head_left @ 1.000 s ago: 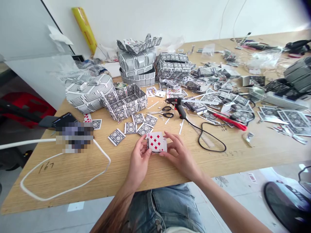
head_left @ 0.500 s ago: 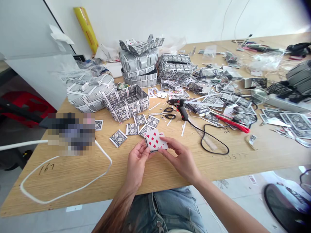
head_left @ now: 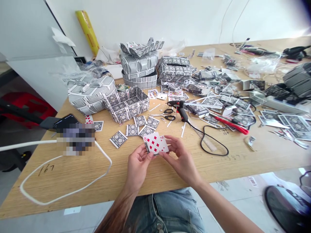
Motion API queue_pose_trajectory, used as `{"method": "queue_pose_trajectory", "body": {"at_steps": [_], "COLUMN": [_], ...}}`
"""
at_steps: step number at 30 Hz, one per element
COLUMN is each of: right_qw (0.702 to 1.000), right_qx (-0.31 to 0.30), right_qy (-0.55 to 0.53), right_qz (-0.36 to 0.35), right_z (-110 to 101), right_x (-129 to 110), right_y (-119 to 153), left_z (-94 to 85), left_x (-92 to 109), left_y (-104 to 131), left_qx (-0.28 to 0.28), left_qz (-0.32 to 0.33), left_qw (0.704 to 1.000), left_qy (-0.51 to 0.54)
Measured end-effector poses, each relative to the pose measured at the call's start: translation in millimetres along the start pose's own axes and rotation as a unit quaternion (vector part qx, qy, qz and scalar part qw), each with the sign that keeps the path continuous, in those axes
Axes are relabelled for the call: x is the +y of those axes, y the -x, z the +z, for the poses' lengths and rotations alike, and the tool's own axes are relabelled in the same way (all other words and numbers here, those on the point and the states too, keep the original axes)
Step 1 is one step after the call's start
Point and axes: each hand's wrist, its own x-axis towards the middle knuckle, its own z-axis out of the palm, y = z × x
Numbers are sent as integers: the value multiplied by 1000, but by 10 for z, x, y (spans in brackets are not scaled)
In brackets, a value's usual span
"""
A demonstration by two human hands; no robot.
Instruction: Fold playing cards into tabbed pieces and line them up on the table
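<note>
Near the table's front edge, my left hand (head_left: 139,161) and my right hand (head_left: 179,158) hold playing cards (head_left: 155,143) between them. Red diamonds face up, with an 8 at the left corner and a 7 at the right; a strip of dark patterned back shows along the left edge. My left thumb and fingers pinch the lower left side, and my right thumb and fingers grip the right side. Just beyond the hands, several folded card pieces (head_left: 132,130) lie pattern side up. Behind them stands an open box woven from cards (head_left: 128,104).
Scissors (head_left: 167,114) and a black-and-red glue gun (head_left: 180,110) with a looping cord lie right of centre. A red-handled tool (head_left: 233,124) rests among scattered cards. Woven card baskets (head_left: 91,94) stand at the back left. A white cable (head_left: 65,196) loops at the left.
The two cards have come closer together, overlapping more. My right fingers have lifted slightly at the right edge, and the hands stay in nearly the same place.
</note>
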Motion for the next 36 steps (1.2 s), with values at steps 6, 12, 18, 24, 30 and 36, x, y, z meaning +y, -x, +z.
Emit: {"method": "queue_pose_trajectory", "body": {"at_steps": [6,12,18,24,30,36], "right_qw": [993,993,998,999,943,822], "right_qx": [-21,4,31,-44,-156,-138], "right_qy": [-102,-85,26,16,160,366], "right_qz": [55,76,48,-6,-248,-414], "right_z": [5,10,5,-269,-476,-509], "right_x": [-51,33,54,-5,-114,-122], "right_y": [-20,5,30,-99,-182,-99], "left_z": [-3,34,34,-153,-263,-247], "left_x": [38,-5,-1,193,342,263], "left_y": [12,45,30,-16,-75,-65], "left_qx": [6,-2,5,-69,-226,-61], "left_qz": [-11,-19,-15,-102,-214,-33], "left_qw": [1000,1000,1000,992,950,977], "left_qy": [-1,-13,-23,5,-13,-203]}}
